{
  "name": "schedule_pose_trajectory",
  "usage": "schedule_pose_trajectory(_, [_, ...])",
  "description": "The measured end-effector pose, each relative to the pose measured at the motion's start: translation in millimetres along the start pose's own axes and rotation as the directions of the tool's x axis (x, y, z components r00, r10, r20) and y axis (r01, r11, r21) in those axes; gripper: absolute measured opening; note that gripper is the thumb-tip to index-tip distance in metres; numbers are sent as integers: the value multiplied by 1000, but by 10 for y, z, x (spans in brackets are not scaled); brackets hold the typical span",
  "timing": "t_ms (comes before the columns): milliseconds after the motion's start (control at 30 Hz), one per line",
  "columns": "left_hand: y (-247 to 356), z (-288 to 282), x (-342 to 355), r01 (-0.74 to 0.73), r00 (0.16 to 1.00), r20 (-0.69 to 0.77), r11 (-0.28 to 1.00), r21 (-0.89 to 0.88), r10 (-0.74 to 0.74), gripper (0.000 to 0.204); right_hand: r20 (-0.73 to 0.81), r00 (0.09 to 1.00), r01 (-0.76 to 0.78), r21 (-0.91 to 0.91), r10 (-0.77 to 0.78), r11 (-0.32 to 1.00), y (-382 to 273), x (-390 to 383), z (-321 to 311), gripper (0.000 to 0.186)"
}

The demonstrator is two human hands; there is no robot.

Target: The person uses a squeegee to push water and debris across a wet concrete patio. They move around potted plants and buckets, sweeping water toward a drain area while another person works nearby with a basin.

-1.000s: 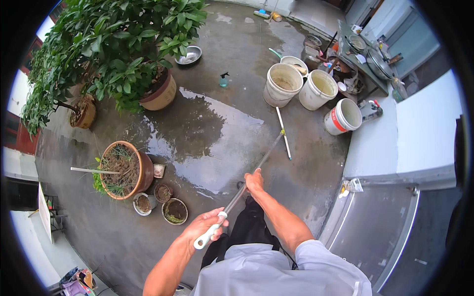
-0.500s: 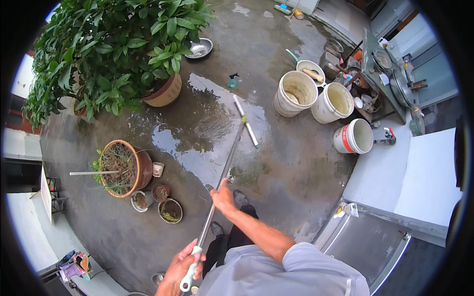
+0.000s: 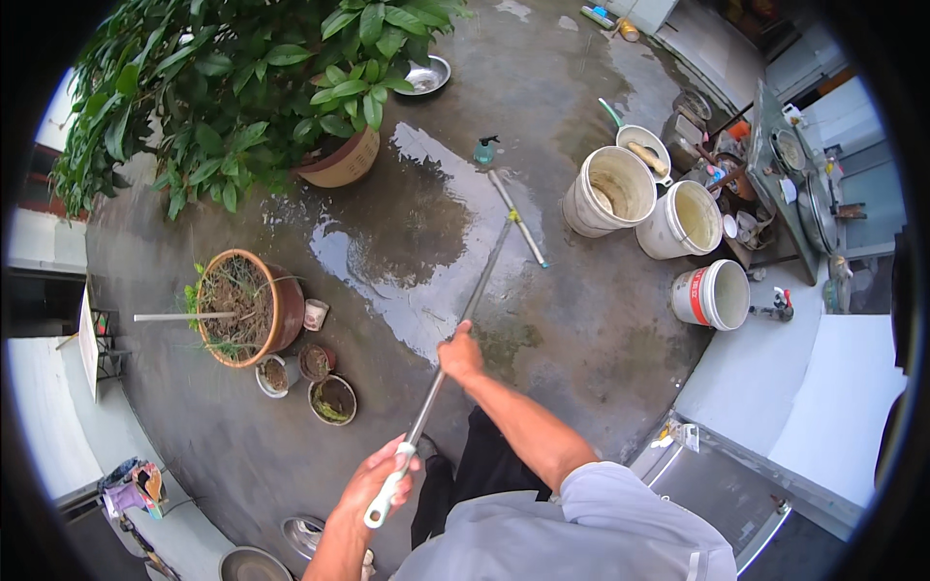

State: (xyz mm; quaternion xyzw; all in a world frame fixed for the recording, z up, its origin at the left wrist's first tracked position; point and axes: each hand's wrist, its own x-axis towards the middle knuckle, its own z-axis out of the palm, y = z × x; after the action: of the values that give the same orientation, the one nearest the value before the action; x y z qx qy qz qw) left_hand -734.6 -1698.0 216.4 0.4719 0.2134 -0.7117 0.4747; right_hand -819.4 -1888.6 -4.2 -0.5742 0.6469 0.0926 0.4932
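A long-handled floor squeegee (image 3: 488, 272) slants across the wet floor, its narrow bar head lying flat on the concrete. My left hand (image 3: 376, 482) is wrapped around the pale green grip near the handle's end, with the looped tip poking out below. Farther up the metal pole, my right hand (image 3: 460, 354) is closed around it, arm stretched forward. A shiny puddle (image 3: 387, 312) spreads to the left of the squeegee head. Just beyond the head's far end stands a small teal spray bottle (image 3: 484, 151) with a black nozzle.
On the right stand white buckets (image 3: 587, 208) and a cluttered table (image 3: 790, 228). To the left are a large leafy plant (image 3: 242, 87), a round planter (image 3: 284, 310) and small pots (image 3: 332, 400). A metal basin (image 3: 426, 77) sits beyond; another basin (image 3: 254, 565) lies near my left.
The squeegee head has been pushed away from me, closer to the spray bottle. My right hand has reached farther forward, and my view has shifted a little.
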Motion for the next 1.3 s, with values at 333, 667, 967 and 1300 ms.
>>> schedule_pose_trajectory(333, [-469,-330,-1293,-154,966,-220,984,-86,132,57,339,934,111,26,-114,993,-348,-1166,912,85])
schedule_pose_trajectory(667, [-324,-86,-138,-249,968,-29,966,-73,248,53,91,973,220,-84,-213,972,-432,2,192,80])
schedule_pose_trajectory(967, [-575,-167,701,-260,965,-8,953,-158,262,43,95,959,280,-166,-268,945,-118,754,306,75])
schedule_pose_trajectory(1300, [-1898,586,162,-384,923,-112,896,-224,367,36,440,860,156,252,-257,955,545,-570,-205,95])
